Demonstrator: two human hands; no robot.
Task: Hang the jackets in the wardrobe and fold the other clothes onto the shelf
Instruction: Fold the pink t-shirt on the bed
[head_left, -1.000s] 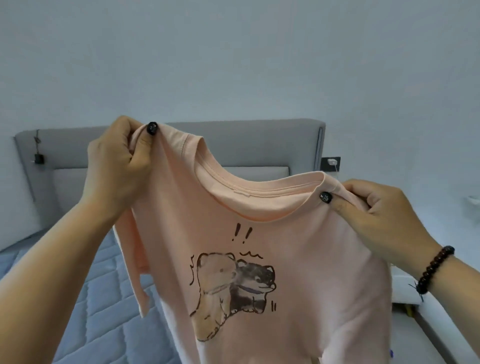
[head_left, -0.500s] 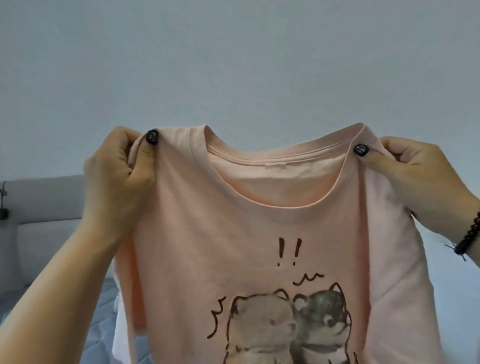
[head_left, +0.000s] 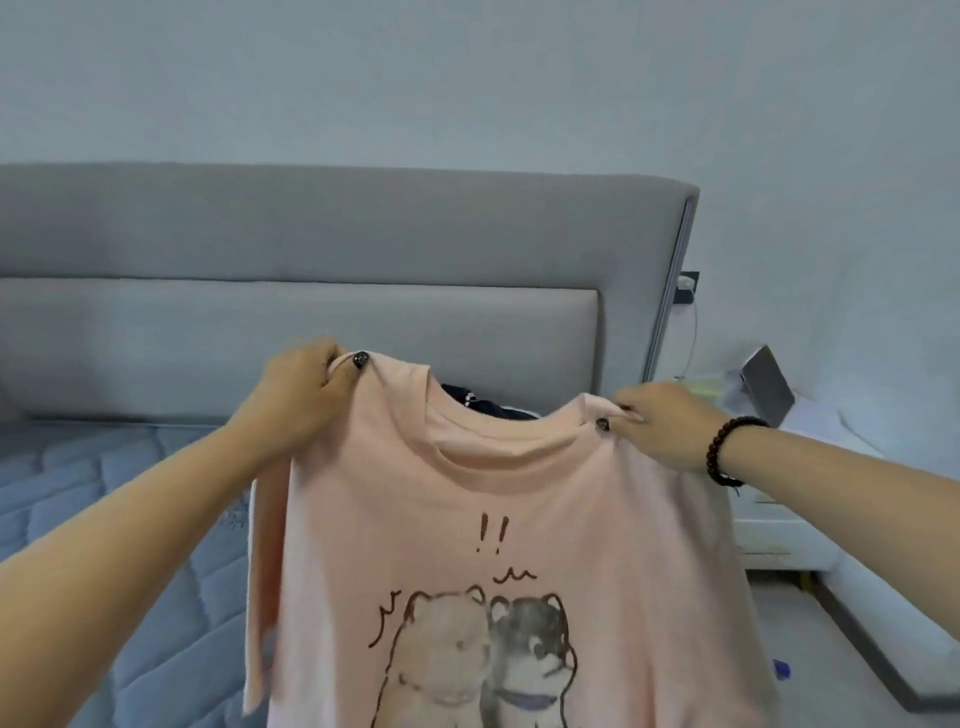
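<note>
A pale pink T-shirt (head_left: 452, 525) with a cartoon print of two dogs hangs spread out in front of me, print facing me. My left hand (head_left: 301, 395) pinches its left shoulder seam and my right hand (head_left: 662, 428) pinches the right shoulder seam, holding it up by both shoulders over the bed. A dark garment (head_left: 483, 408) shows through the neck opening, lying on the bed behind the shirt. The shirt's lower part runs out of the frame.
A blue-grey quilted mattress (head_left: 119, 499) lies at the left, with a grey padded headboard (head_left: 322, 270) behind it. A white bedside table (head_left: 779, 525) with small items stands at the right. A wall socket with a cable (head_left: 687, 286) sits beside the headboard.
The view has dropped, so the headboard and mattress fill more of the frame. Both hands have lowered the shirt and moved it farther out over the bed, still pinching its shoulders.
</note>
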